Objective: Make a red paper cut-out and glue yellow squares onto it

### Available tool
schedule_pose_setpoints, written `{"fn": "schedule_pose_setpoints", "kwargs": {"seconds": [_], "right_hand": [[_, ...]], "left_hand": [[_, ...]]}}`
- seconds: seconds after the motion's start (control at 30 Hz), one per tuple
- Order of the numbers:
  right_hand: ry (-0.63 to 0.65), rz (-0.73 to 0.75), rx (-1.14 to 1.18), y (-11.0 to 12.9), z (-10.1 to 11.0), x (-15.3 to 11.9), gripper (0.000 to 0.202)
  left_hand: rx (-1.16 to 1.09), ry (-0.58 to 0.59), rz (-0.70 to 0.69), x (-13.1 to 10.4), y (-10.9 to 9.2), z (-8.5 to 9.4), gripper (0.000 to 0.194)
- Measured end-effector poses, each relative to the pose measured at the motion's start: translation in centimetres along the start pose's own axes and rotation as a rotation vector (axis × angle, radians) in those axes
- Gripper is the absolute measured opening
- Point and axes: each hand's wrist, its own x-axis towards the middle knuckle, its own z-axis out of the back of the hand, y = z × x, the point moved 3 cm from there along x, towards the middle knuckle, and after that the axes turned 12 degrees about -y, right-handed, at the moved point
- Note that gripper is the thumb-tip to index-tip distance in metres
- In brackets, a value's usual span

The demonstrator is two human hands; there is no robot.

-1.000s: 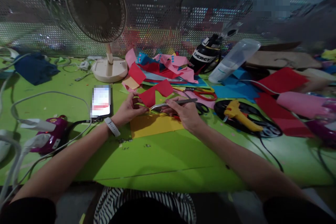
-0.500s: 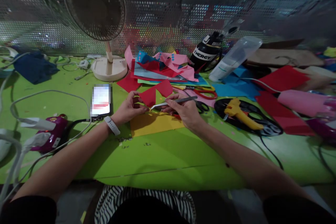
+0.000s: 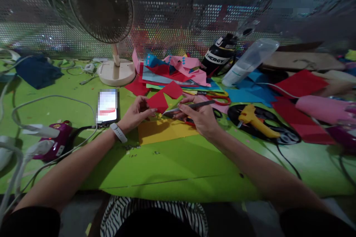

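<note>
My left hand (image 3: 137, 113), a white band on its wrist, pinches the lower left part of a red paper piece (image 3: 159, 101). The red piece has a notch on its right side, where green shows. In my right hand (image 3: 200, 115) is a pair of metal tweezers (image 3: 194, 106), held like a pen, its tip at the bottom corner of the red piece. Under both hands lies a yellow-orange sheet (image 3: 155, 133). Red-handled scissors (image 3: 218, 99) lie just beyond my right hand.
A phone (image 3: 107, 106) and purple power adapter (image 3: 55, 142) with cables are at left. Behind stand a fan (image 3: 116, 70), paper scraps (image 3: 172, 74), a black bottle (image 3: 217, 57) and a clear bottle (image 3: 247, 64). A yellow glue gun (image 3: 257, 122) rests at right.
The red paper has turned and now lies flatter, showing more of its surface. My left fingertips have shifted onto its lower edge. My right hand and the tweezers have moved slightly right.
</note>
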Motion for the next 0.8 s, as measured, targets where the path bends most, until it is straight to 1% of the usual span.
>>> {"fn": "schedule_pose_setpoints", "kwargs": {"seconds": [0.17,0.4,0.6,0.8], "right_hand": [[0.000,0.033,0.017,0.52,-0.28,-0.38,0.035],[-0.070,0.051,0.084,0.56,-0.21,-0.39,0.036],[-0.085,0.085,0.068,0.55,-0.22,-0.60,0.032],[-0.084,0.102,0.078,0.84,-0.41,-0.94,0.029]], "left_hand": [[0.006,0.035,-0.081,0.32,0.32,0.16,0.035],[-0.042,0.085,-0.132,0.30,0.50,0.07,0.033],[-0.075,0.109,-0.111,0.20,0.22,-0.03,0.033],[-0.103,0.113,-0.037,0.04,0.12,0.03,0.035]]}}
